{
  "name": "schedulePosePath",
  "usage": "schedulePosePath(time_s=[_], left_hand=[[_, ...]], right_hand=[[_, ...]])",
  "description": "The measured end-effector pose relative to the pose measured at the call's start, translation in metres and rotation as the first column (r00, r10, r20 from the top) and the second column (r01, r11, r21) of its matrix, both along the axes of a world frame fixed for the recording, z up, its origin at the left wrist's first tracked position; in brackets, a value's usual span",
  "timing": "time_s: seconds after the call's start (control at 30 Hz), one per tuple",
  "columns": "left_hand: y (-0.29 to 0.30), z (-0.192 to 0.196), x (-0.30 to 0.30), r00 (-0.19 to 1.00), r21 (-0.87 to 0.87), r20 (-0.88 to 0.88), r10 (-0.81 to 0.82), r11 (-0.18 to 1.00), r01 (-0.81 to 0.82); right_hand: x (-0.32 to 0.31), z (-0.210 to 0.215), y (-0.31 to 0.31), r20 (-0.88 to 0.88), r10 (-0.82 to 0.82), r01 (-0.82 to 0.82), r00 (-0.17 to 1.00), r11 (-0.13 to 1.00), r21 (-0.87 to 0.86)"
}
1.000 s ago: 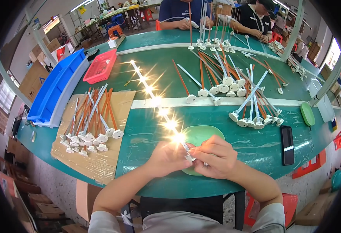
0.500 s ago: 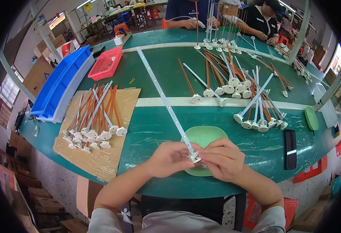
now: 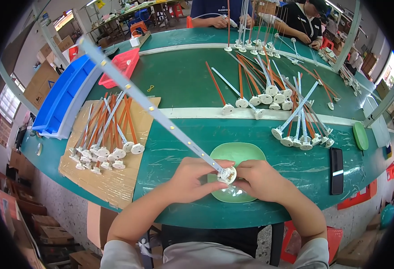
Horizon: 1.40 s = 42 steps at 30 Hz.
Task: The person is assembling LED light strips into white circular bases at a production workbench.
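My left hand (image 3: pixel 192 180) is closed on an LED strip (image 3: pixel 161 118), pinching it by the round white base (image 3: pixel 227 175) at its near end. The long pale strip with small yellow LEDs slants up and away to the left. The fingers of my right hand (image 3: pixel 260 180) are bent together at the right edge of the base; whether a small part sits between them is hidden. Beneath both hands stands a light green bowl (image 3: pixel 237 150) with small clear bits in it.
Similar strips with white bases lie on cardboard (image 3: pixel 116 190) at left and in a pile (image 3: pixel 302 139) at right. A blue tray (image 3: pixel 62 98), red basket (image 3: pixel 127 58), black phone (image 3: pixel 336 171) and small green dish (image 3: pixel 360 136) surround. Two people work across the table.
The LED strip has tipped further left and toward me, and its base has turned so its open face shows. My right fingers have shifted slightly around the base.
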<state>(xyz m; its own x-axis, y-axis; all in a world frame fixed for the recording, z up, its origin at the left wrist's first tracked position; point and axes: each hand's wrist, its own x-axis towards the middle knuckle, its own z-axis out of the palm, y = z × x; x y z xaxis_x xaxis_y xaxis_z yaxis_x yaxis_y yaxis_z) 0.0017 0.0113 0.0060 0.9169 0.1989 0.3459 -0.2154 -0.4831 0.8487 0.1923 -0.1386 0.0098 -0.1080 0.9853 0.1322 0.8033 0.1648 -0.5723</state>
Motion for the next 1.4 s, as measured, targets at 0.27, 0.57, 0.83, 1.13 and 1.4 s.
schedulePosePath(time_s=[0.27, 0.57, 0.83, 1.13, 1.4], left_hand=[[-0.001, 0.001, -0.001, 0.999, 0.070, 0.032, 0.004, 0.998, -0.006], [-0.002, -0.006, 0.000, 0.998, -0.357, 0.056, 0.005, 0.934, 0.016], [-0.005, -0.005, 0.000, 0.991, -0.643, 0.024, 0.134, 0.761, -0.087], [-0.014, -0.008, 0.000, 0.998, -0.725, 0.011, 0.063, 0.687, -0.035], [-0.028, -0.014, 0.006, 0.990, -0.814, 0.123, 0.069, 0.577, 0.061]], right_hand=[[0.001, -0.001, 0.000, -0.075, 0.035, -0.025, 0.997, 0.990, 0.137], [0.000, 0.005, 0.003, -0.254, -0.016, 0.074, 0.967, 0.972, 0.221], [-0.005, 0.005, 0.000, -0.558, -0.089, 0.175, 0.825, 0.979, 0.102], [-0.011, 0.001, -0.002, -0.500, -0.131, 0.301, 0.856, 0.913, 0.276], [-0.031, -0.001, 0.000, -0.281, -0.187, 0.315, 0.941, 0.782, 0.537]])
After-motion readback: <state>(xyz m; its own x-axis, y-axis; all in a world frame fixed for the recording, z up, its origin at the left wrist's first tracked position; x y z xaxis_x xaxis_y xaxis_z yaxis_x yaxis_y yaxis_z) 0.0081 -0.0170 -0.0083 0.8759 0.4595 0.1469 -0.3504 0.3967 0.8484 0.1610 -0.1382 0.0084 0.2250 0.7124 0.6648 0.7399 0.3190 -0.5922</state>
